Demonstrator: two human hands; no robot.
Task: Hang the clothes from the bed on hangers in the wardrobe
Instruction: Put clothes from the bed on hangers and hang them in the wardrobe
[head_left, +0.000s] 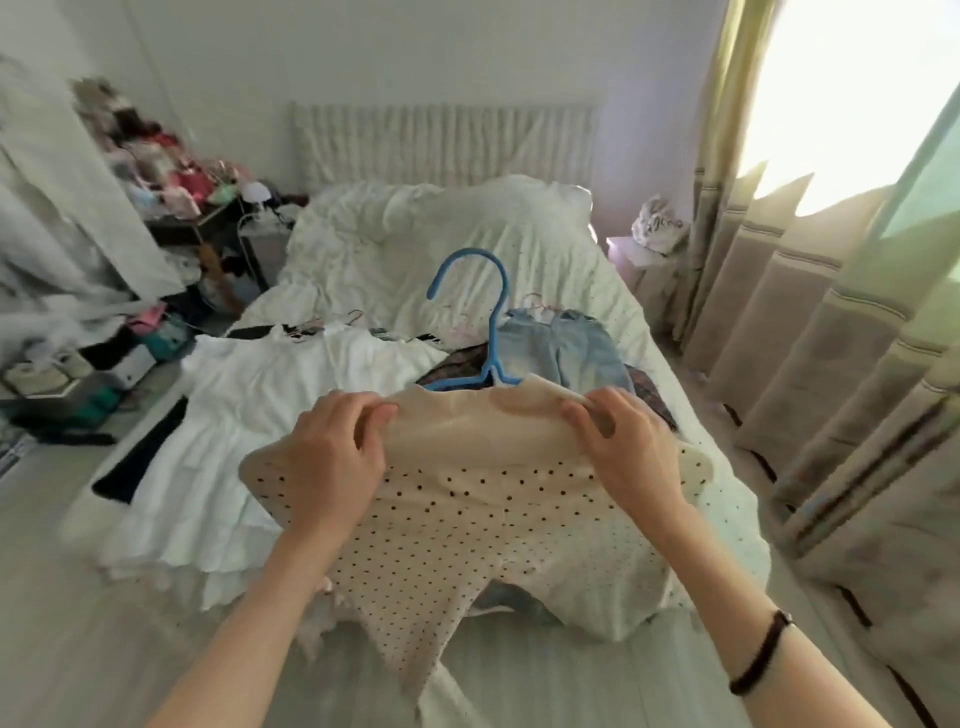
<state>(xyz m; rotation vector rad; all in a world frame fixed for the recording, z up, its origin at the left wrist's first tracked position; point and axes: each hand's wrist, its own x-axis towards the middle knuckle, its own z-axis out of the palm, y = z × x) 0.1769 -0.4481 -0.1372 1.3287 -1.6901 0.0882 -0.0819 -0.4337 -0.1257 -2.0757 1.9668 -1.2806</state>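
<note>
Over the bed (597, 291), two hands pinch one dotted garment (467, 525) around one blue hanger (491, 332).

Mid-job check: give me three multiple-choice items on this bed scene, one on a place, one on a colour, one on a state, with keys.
1. Where does the denim garment lie?
A. On the bed beyond the hanger
B. On the floor by the curtains
C. Over the headboard

2. What colour is the hanger?
A. Red
B. Blue
C. Black

3. What are the left hand and right hand doing?
A. Both hang idle
B. Only the left holds fabric
C. Both grip the dotted garment at its top edge

Key: 1 A, it lies on the bed past the hanger's shoulders. 2 B, its hook and shoulders are plainly blue. 3 C, each hand's fingers curl over the cream fabric.
</note>
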